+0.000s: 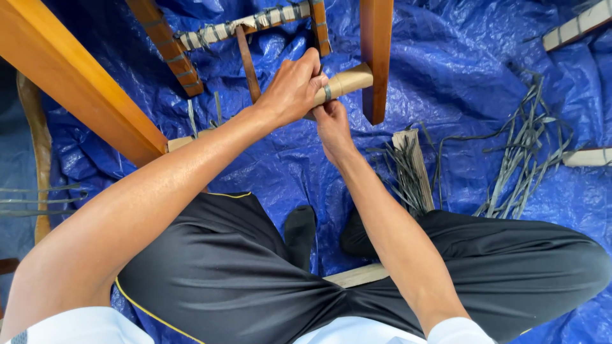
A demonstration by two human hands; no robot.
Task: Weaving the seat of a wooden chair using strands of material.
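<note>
Left hand (pixel 290 89) wraps round the wooden rung (pixel 344 81) of the chair frame (pixel 376 57). Right hand (pixel 333 124) just below, fingers pinching a dark strip (pixel 327 93) on it. Loose strips (pixel 519 159) lie on blue tarp (pixel 459 76), right of the knees.

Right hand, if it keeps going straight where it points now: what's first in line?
The right hand points up and away from the body; its fingers already touch the round wooden rung. Past that, probably the blue tarp; depth is unclear.

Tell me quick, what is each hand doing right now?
Left hand: fingers closed around the pale round rung of the wooden frame.
Right hand: fingers closed at the dark strip wrapped on that rung, under the left hand.
</note>
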